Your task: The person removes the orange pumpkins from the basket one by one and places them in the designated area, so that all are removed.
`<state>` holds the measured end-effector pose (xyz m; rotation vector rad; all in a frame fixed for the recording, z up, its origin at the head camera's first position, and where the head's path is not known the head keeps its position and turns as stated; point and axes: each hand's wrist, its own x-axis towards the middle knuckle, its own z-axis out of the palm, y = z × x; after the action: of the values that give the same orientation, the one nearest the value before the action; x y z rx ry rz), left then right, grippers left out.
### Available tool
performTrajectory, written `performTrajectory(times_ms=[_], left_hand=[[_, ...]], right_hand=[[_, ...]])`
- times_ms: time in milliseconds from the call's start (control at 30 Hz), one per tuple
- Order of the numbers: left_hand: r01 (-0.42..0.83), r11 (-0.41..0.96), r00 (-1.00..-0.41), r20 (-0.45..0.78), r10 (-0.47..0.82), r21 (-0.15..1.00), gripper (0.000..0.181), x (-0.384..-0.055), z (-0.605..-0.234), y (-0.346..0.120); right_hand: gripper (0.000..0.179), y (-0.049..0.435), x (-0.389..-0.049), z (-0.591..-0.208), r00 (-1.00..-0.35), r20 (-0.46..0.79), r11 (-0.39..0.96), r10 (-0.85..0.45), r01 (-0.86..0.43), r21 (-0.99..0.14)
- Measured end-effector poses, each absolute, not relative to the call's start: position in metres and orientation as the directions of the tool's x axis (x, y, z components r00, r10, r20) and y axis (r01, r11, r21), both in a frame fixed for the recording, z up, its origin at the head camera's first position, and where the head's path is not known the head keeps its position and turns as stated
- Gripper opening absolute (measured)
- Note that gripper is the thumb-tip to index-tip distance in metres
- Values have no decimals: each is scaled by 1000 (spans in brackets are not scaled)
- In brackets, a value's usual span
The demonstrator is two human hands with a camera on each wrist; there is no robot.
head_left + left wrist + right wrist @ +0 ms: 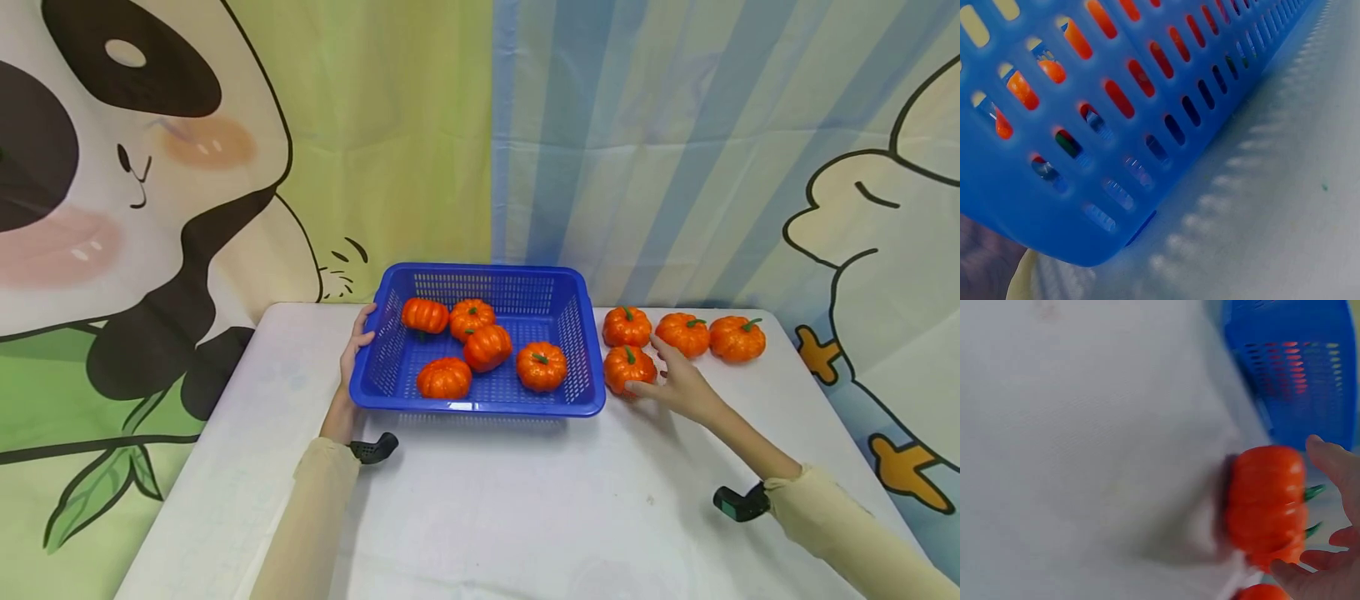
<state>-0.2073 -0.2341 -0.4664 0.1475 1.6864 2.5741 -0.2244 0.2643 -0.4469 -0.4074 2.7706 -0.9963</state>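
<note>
A blue plastic basket (480, 407) stands on the table with several orange pumpkins (487, 347) inside it. My left hand (352, 357) rests at its left side, fingertips touching the outer rim; in the left wrist view, the basket wall (1116, 81) hides most of that hand. To the basket's right, my right hand (684, 385) spreads its thumb and fingers beside the front pumpkin (628, 371). In the right wrist view, a gap shows between the thumb (1330, 456) and the lower fingers, with the pumpkin (1266, 500) just beyond. Nothing is gripped there.
Behind the front pumpkin sits another pumpkin (627, 325). Two more, a middle pumpkin (682, 335) and a right-hand pumpkin (737, 339), lie along the back edge. A white cloth covers the table (510, 508). A printed curtain (420, 150) hangs behind it.
</note>
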Motion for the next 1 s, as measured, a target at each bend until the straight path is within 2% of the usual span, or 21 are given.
performTrajectory(times_ms=[100, 233, 367, 600, 1000], left_hand=[[-1, -393, -994, 42, 102, 919, 57, -207, -467, -234], [-4, -379, -995, 35, 95, 925, 59, -207, -467, -234], [-3, -378, -995, 33, 89, 926, 59, -207, -467, -234], [-3, -391, -994, 40, 100, 920, 59, -208, -467, -235], [6, -463, -992, 62, 107, 886, 55, -211, -469, -233]], right_hand=[[92, 255, -218, -426, -950, 17, 724, -311, -249, -644], [85, 236, -200, -397, -934, 58, 683, -352, -299, -667], [78, 215, -180, -378, -903, 39, 629, -428, -329, -704], [68, 189, -158, -370, -827, 1, 510, -562, -347, -787], [66, 134, -156, -358, -718, -107, 453, -688, -309, -836]])
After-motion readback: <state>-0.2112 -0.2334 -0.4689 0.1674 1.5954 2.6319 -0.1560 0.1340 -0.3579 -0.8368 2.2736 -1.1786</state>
